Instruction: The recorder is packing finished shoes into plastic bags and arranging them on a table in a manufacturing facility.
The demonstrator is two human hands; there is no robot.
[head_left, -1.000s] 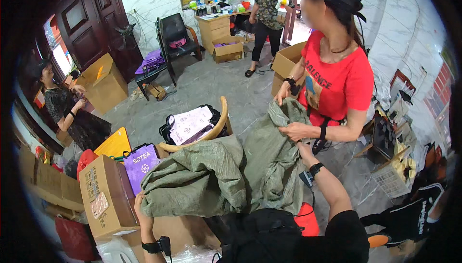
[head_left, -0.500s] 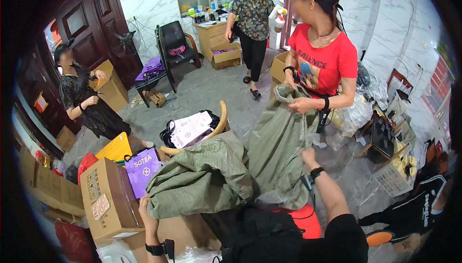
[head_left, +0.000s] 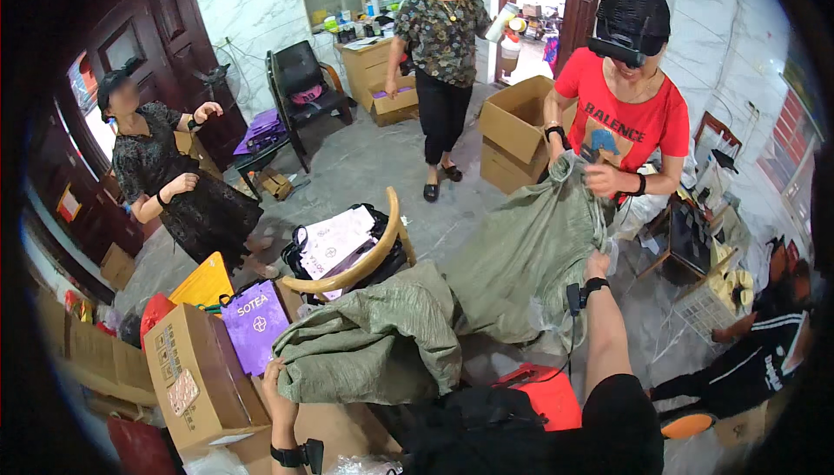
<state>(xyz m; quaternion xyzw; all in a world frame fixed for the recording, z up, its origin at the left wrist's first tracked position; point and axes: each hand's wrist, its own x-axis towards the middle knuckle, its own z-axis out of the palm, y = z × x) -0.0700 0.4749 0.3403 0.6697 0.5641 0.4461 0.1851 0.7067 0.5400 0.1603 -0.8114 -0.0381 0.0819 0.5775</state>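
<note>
Tiled room, one green sack [head_left: 486, 301], left hand [head_left: 276, 388] and right hand [head_left: 598, 264] each grip it.

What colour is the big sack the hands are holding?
The sack is dull olive green, seen in the head view.

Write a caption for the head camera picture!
Both hands, left hand and right hand, grip a big green sack with a helper.
</note>
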